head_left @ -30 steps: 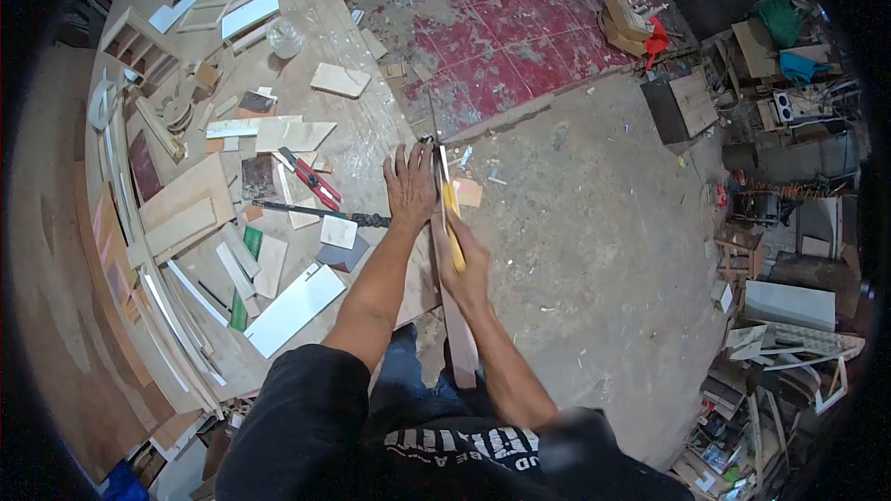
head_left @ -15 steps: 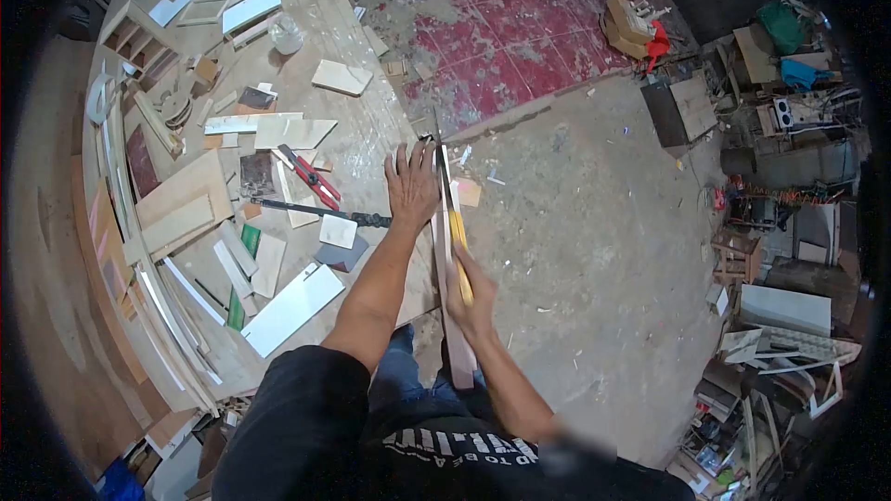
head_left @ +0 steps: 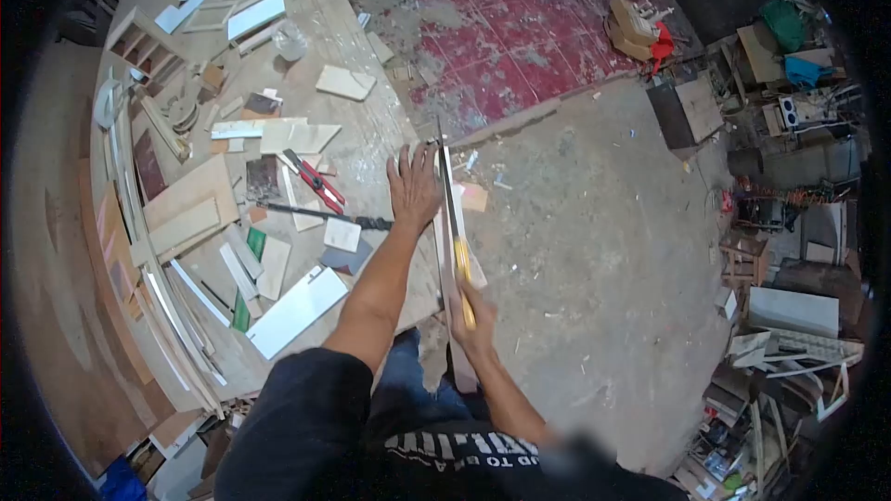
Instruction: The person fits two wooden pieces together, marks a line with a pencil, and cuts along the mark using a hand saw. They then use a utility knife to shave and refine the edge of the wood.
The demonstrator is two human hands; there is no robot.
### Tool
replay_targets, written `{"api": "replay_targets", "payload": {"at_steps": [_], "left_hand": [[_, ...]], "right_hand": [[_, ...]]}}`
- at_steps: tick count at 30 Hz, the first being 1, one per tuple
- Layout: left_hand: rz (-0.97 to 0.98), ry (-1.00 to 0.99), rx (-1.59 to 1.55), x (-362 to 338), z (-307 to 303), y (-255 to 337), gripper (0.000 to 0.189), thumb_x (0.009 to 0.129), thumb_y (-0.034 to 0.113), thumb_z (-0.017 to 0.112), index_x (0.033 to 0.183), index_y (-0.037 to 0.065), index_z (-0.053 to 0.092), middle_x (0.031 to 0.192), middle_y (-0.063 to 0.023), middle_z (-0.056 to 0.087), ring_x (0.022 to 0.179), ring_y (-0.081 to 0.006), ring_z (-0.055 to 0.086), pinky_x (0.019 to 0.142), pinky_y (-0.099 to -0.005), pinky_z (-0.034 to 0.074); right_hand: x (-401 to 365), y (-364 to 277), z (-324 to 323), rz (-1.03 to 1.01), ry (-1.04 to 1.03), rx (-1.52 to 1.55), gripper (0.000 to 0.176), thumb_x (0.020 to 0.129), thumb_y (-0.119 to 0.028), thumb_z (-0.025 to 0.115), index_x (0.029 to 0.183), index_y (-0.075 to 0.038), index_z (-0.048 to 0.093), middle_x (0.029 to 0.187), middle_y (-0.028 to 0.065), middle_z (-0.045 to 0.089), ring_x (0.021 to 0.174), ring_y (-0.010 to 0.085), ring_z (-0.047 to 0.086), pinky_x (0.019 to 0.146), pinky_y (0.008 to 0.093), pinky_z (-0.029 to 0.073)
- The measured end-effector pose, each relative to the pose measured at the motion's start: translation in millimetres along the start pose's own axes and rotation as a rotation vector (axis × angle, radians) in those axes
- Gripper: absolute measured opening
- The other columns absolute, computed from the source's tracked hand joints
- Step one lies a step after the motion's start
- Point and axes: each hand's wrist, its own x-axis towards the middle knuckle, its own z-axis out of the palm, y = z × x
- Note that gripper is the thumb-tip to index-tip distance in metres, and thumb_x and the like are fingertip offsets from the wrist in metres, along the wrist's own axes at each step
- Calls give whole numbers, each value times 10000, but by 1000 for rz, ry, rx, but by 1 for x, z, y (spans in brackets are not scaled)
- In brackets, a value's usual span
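My right hand (head_left: pixel 473 317) is wrapped around the yellow handle (head_left: pixel 463 264) of a handsaw. Its thin dark blade (head_left: pixel 447 176) points away from me along a long wooden board (head_left: pixel 461 366), which lies lengthwise over the table's right edge. My left hand (head_left: pixel 414 189) lies flat with fingers spread, at the table edge beside the blade and against the board. A pale wooden strip (head_left: pixel 458 213) shows just right of the blade. The exact contact between teeth and wood is too fine to make out.
On the worktable (head_left: pixel 390 269) lie red-handled pliers (head_left: pixel 316 183), a black rod-like tool (head_left: pixel 325 214), a white board (head_left: pixel 297 311) and several wood offcuts. A small wooden rack (head_left: pixel 144 40) stands far left. Cardboard boxes (head_left: pixel 631 26) and piled scrap line the right side.
My right hand has drawn the saw back toward my body, so its handle sits lower. My left hand stays in place on the wood. The view has shifted slightly.
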Motion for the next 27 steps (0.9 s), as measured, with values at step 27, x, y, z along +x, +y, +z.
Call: {"api": "replay_targets", "payload": {"at_steps": [27], "left_hand": [[34,16,69,-6,-3,0,557,956,254,505,1491,111,440,1498,-84,474,1461,-339,305,1197,-580,141]], "right_hand": [[61,-21,17,-75,45,-47,367,951,-70,660,1316,-29,653,1038,233,745,828,242,746,767,326,568]]}}
